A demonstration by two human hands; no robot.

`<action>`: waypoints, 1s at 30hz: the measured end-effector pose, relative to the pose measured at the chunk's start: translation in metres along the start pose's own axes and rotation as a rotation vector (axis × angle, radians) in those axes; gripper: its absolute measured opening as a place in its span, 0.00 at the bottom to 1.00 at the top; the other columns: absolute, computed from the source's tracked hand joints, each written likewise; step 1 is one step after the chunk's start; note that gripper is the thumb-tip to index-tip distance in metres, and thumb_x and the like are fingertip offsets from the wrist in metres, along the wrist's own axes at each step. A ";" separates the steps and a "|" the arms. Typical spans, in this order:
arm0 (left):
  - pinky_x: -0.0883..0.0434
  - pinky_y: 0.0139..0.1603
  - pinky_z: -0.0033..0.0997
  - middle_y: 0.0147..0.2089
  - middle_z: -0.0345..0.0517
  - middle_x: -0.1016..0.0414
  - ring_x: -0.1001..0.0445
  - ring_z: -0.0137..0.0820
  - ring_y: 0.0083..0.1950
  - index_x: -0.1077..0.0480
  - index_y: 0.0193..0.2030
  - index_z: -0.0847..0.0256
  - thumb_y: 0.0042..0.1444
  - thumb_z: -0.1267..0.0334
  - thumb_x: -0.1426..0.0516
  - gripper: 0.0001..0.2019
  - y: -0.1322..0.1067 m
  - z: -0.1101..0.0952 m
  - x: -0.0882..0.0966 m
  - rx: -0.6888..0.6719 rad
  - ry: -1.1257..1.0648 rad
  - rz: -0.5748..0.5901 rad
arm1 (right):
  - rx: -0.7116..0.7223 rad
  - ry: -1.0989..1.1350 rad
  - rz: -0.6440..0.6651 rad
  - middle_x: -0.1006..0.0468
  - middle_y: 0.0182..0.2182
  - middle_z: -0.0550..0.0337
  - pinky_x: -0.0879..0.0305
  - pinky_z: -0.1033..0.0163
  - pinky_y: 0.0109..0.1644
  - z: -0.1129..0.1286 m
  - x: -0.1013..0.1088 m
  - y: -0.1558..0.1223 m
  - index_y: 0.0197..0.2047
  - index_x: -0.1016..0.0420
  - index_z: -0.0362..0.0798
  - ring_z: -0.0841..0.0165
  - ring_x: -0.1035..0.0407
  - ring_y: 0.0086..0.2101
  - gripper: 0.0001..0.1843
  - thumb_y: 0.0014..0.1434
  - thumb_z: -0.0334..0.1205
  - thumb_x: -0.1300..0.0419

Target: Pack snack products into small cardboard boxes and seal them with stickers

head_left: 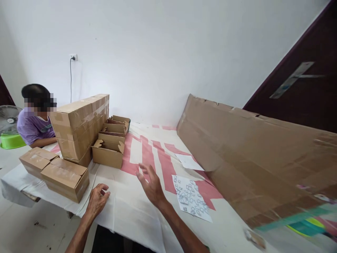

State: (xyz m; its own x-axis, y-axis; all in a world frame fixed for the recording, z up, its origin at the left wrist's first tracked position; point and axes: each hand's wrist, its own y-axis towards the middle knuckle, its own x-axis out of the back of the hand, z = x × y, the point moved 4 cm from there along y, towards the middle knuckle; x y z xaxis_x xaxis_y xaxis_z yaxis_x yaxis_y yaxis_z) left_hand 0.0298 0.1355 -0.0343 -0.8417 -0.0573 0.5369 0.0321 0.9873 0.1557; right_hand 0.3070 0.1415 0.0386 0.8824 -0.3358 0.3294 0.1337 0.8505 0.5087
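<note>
My left hand [98,199] hovers near the table's front edge with its fingers loosely curled but apart, holding nothing. Just left of it sits a taped cardboard box [65,177]. My right hand [150,182] is raised over the middle of the table, fingers spread and nothing in them. Beyond it, to the left, an open-topped cardboard box [107,154] stands with its notched flaps showing, and more open boxes [116,123] line up behind it. A sheet of paper [192,196] covered in small drawn marks lies to the right of my right forearm.
Stacked taped cartons [79,130] rise at the left. A person in a purple shirt [37,124] is behind them. A tall cardboard sheet [250,154] walls off the right side. A white sheet of paper [189,162] lies against it. White-and-red cloth [134,200] covers the table.
</note>
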 end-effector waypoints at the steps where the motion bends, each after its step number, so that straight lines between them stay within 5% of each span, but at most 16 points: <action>1: 0.23 0.43 0.36 0.43 0.48 0.16 0.19 0.37 0.37 0.21 0.39 0.55 0.53 0.61 0.38 0.07 0.006 0.002 -0.004 0.006 0.020 0.006 | 0.027 -0.078 -0.024 0.21 0.55 0.48 0.29 0.45 0.60 -0.010 0.013 -0.023 0.58 0.26 0.51 0.54 0.26 0.54 0.23 0.70 0.58 0.42; 5: 0.25 0.44 0.34 0.41 0.49 0.16 0.18 0.36 0.37 0.21 0.39 0.59 0.54 0.64 0.35 0.06 0.042 0.008 -0.014 0.038 0.092 0.019 | 0.125 -0.400 -0.097 0.18 0.47 0.47 0.28 0.44 0.57 -0.066 0.074 -0.104 0.52 0.23 0.52 0.51 0.24 0.49 0.18 0.71 0.55 0.43; 11: 0.26 0.45 0.34 0.36 0.48 0.18 0.18 0.40 0.44 0.21 0.35 0.62 0.61 0.60 0.36 0.08 0.118 0.008 -0.024 0.078 0.184 0.012 | 0.113 -0.744 -0.173 0.17 0.44 0.46 0.29 0.45 0.49 -0.131 0.142 -0.178 0.50 0.22 0.51 0.49 0.23 0.45 0.29 0.70 0.68 0.48; 20: 0.20 0.53 0.47 0.57 0.51 0.22 0.20 0.40 0.53 0.26 0.58 0.62 0.69 0.53 0.38 0.18 0.187 0.007 -0.037 0.229 0.329 0.021 | 0.105 -0.757 -0.204 0.17 0.42 0.49 0.32 0.50 0.46 -0.129 0.137 -0.194 0.45 0.21 0.52 0.53 0.23 0.42 0.20 0.74 0.56 0.46; 30: 0.20 0.52 0.46 0.55 0.51 0.22 0.20 0.39 0.52 0.26 0.57 0.63 0.70 0.52 0.39 0.17 0.213 0.005 -0.039 0.231 0.383 0.038 | -0.023 -0.714 -0.195 0.17 0.41 0.48 0.34 0.49 0.47 -0.126 0.139 -0.194 0.41 0.18 0.53 0.53 0.25 0.43 0.20 0.72 0.56 0.45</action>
State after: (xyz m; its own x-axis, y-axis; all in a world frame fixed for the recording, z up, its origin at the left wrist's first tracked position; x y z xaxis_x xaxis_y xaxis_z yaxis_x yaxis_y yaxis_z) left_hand 0.0668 0.3489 -0.0261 -0.5805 -0.0283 0.8138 -0.0990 0.9944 -0.0361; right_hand 0.4608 -0.0193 -0.1144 0.3343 -0.6567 0.6759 0.2744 0.7540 0.5969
